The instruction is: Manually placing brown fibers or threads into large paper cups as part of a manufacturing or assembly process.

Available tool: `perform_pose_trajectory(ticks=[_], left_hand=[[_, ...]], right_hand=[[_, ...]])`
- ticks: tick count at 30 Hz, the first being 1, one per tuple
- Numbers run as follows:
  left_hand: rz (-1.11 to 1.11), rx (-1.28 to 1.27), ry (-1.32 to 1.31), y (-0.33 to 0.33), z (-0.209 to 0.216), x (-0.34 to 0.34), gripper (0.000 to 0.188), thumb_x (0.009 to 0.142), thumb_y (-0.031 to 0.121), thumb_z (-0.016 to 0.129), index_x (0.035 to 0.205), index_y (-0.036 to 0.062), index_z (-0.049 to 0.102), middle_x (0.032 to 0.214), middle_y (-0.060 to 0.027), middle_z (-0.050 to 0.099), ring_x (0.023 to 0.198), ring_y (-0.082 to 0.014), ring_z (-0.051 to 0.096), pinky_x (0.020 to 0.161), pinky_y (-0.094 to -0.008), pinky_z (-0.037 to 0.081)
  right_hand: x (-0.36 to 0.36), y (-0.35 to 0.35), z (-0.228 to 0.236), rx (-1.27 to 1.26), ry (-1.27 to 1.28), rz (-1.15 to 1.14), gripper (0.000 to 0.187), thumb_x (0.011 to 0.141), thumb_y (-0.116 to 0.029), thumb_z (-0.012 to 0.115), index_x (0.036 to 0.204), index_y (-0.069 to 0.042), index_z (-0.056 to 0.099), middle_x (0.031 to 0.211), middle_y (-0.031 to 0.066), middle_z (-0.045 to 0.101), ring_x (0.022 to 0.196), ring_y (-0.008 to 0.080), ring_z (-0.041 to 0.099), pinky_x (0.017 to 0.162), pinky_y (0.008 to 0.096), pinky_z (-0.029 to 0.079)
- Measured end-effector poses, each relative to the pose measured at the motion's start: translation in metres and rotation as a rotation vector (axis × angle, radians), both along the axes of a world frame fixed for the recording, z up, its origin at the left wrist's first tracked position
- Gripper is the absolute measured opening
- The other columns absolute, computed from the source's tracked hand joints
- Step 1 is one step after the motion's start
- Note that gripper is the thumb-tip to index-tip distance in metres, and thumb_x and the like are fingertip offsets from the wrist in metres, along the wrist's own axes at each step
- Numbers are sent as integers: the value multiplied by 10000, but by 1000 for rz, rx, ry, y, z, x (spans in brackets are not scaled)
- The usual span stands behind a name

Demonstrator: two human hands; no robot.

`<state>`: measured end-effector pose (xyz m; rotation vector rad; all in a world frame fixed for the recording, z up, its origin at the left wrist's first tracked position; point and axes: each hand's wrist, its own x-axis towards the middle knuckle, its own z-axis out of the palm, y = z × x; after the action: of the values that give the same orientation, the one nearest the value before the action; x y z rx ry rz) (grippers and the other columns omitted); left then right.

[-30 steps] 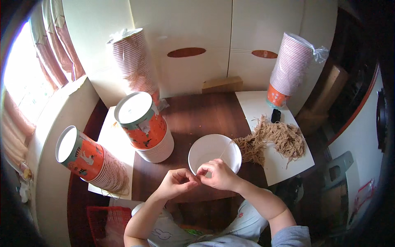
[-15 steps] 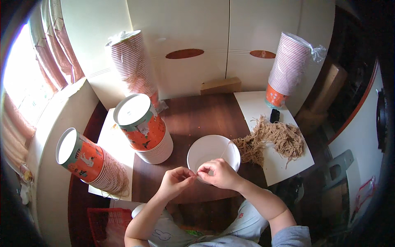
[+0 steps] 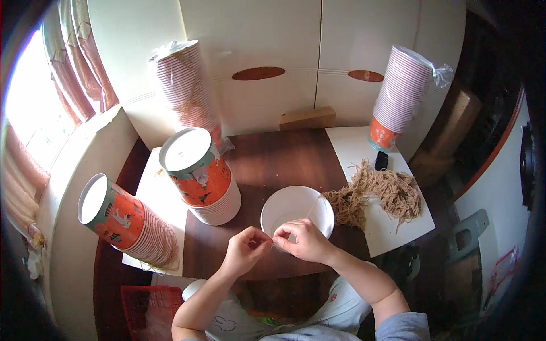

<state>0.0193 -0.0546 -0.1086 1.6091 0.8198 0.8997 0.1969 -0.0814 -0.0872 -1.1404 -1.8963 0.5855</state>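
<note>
Over the near rim of a white paper bucket (image 3: 291, 200), my two hands meet with fingertips almost touching. My left hand (image 3: 248, 248) is closed in a pinch of thumb and forefinger. My right hand (image 3: 302, 240) pinches too, its fingers curled and the back of the hand over the bucket's front edge. A thin tan string (image 3: 311, 210) crosses the bucket from a tangled string pile (image 3: 392, 196) on the right toward my fingers. The short bit between the fingertips is very fine and partly hidden.
Stacks of orange-and-green paper buckets stand upside down at the left, one nearer (image 3: 193, 170) and one by the table edge (image 3: 122, 219). Bagged stacks stand at the back left (image 3: 181, 85) and back right (image 3: 398, 91). A small black object (image 3: 381, 161) lies beside the string pile.
My left hand has risen slightly, and its fingers have shifted a little at the pinch. The right hand stays nearly in place. The whole view has shifted slightly.
</note>
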Motion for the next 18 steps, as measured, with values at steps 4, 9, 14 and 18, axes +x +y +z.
perform_pose_trajectory(ticks=[4,9,14,18], left_hand=[[148,118,92,-5,10,6,123,744,48,626,852,17,575,717,-36,569,603,-64,522,550,-203,442],[213,549,276,-5,7,7,140,691,3,639,822,37,600,719,-48,569,573,-75,512,519,-194,421],[180,398,210,-8,13,8,124,696,3,637,808,31,594,711,-48,579,573,-66,509,508,-189,409],[159,328,130,-8,10,7,107,719,5,627,813,24,579,699,-26,574,578,-42,491,506,-179,396]], right_hand=[[-1,-2,4,10,-22,-8,89,732,-143,608,732,-59,580,675,57,612,634,211,598,620,335,437],[0,-1,3,73,-29,10,91,729,-130,618,747,-46,587,684,66,618,627,208,603,594,320,448],[0,1,2,-49,220,6,81,751,-89,607,771,-11,606,699,111,624,635,191,621,574,283,478],[0,1,2,-78,168,37,76,757,-75,596,784,-4,604,714,119,625,644,185,623,586,283,482]])
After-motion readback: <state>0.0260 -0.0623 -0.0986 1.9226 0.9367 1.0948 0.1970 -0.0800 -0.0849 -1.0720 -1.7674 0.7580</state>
